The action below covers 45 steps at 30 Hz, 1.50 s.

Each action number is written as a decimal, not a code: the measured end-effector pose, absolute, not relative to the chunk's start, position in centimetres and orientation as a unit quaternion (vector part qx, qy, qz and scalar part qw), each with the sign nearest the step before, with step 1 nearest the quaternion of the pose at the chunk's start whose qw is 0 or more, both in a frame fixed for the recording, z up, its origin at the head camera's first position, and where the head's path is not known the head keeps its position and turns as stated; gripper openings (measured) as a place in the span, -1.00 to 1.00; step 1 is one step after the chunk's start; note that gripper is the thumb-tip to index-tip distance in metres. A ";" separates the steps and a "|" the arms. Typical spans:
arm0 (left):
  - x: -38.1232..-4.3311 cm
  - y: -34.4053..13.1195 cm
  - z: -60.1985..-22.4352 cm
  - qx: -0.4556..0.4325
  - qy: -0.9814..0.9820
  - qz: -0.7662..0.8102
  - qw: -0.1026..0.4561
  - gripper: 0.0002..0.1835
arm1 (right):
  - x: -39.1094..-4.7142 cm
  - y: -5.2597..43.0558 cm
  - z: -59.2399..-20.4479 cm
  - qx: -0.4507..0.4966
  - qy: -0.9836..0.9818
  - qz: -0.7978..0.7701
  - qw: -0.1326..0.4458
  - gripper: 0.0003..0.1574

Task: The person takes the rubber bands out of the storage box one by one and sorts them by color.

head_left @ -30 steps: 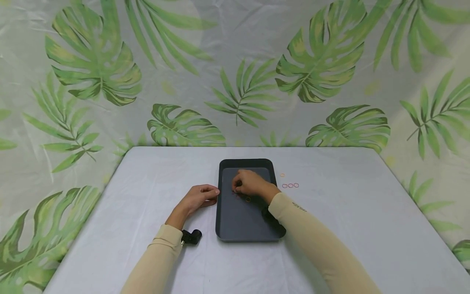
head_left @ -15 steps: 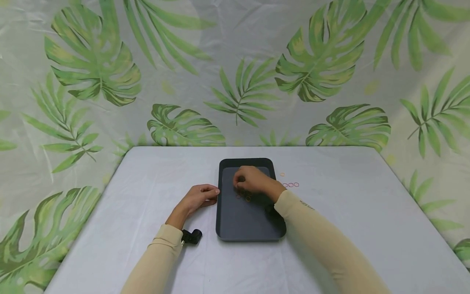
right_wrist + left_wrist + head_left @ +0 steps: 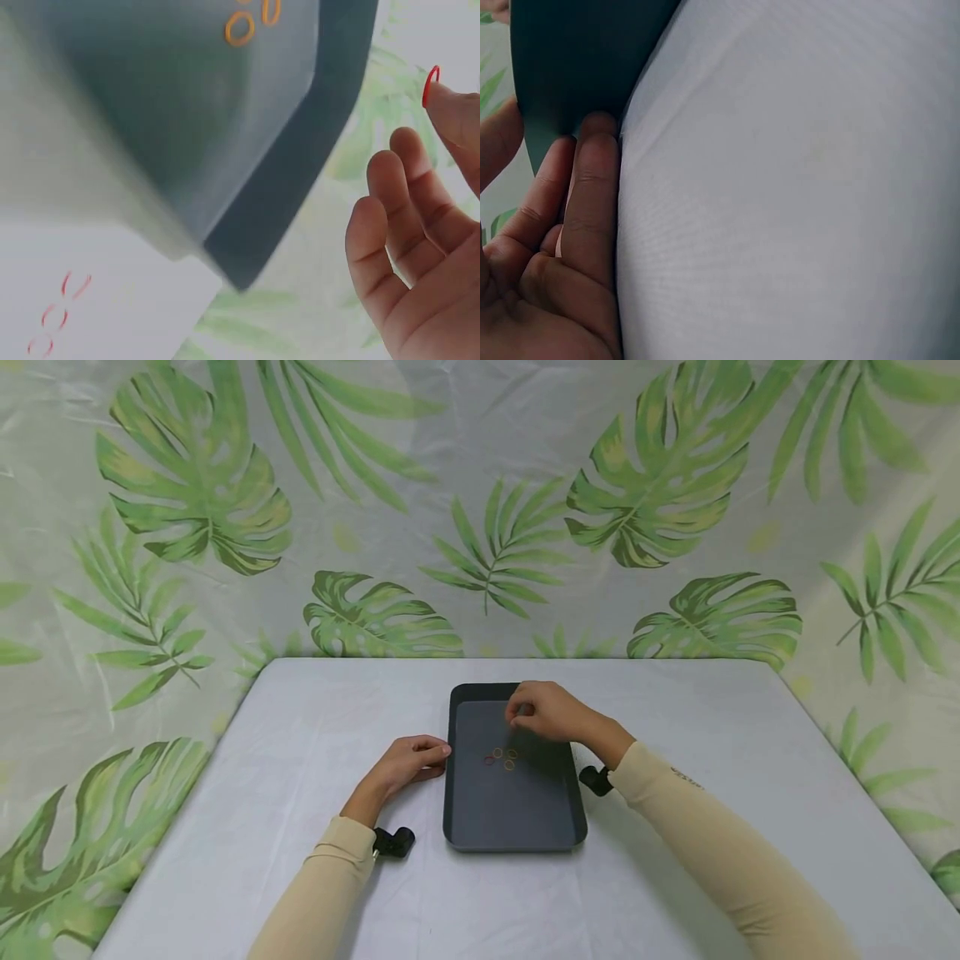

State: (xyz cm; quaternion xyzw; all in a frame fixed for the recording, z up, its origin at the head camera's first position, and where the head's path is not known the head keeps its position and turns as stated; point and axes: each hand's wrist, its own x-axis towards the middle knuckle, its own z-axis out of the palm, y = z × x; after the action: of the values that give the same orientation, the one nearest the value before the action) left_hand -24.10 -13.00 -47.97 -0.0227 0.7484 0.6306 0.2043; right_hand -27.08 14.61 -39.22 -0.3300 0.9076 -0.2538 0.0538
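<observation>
A dark grey tray (image 3: 517, 818) lies on the table with small rubber bands in it: several orange ones (image 3: 510, 766) and a red one (image 3: 490, 761). My right hand (image 3: 551, 712) is over the tray's far right part. In the right wrist view, a small red rubber band (image 3: 427, 88) stands up at the thumb tip, held by the thumb and a finger mostly out of frame; the other fingers are loosely bent. My left hand (image 3: 407, 762) rests at the tray's left side, its fairly straight fingers (image 3: 592, 187) touching the outer wall.
Three red rubber bands (image 3: 54, 318) lie in a row on the white table (image 3: 345, 702), beside the tray in the right wrist view; my right arm covers that spot in the head view. A leaf-print cloth (image 3: 487, 527) hangs behind.
My right hand has lifted off the tray's middle and moved right and away, uncovering the rubber bands in the tray. My left hand and the tray have stayed put.
</observation>
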 end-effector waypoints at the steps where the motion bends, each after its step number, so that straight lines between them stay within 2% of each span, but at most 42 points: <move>1: -24.1 -13.0 -48.0 -0.022 0.748 0.631 0.204 -0.66 | -27.1 15.0 -39.0 -0.330 0.907 -0.256 0.051 -0.94; 10: -24.2 -13.0 -48.1 -0.020 0.750 0.630 0.202 -0.66 | -28.3 20.3 -38.1 -0.276 0.928 -0.248 0.037 -0.91; 20: -24.1 -13.0 -48.0 -0.023 0.752 0.626 0.206 -0.68 | -30.4 25.1 -39.7 -0.181 0.948 -0.255 0.052 -0.82; 26: -24.2 -13.0 -48.0 -0.021 0.753 0.624 0.205 -0.67 | -31.3 26.0 -41.3 -0.156 0.949 -0.270 0.053 -0.79; 34: -24.3 -13.1 -48.2 -0.022 0.753 0.625 0.202 -0.67 | -32.2 26.4 -43.1 -0.129 0.956 -0.258 0.057 -0.83; 45: -24.4 -13.1 -48.5 -0.017 0.748 0.631 0.202 -0.68 | -32.2 26.8 -44.2 -0.112 0.955 -0.265 0.069 -0.85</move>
State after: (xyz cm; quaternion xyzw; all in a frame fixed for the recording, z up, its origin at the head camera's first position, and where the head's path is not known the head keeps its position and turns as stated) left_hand -24.40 -13.10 -48.51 -0.0167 0.7485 0.6315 0.2018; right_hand -32.16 26.75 -44.17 -0.1120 0.9552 -0.2652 0.0693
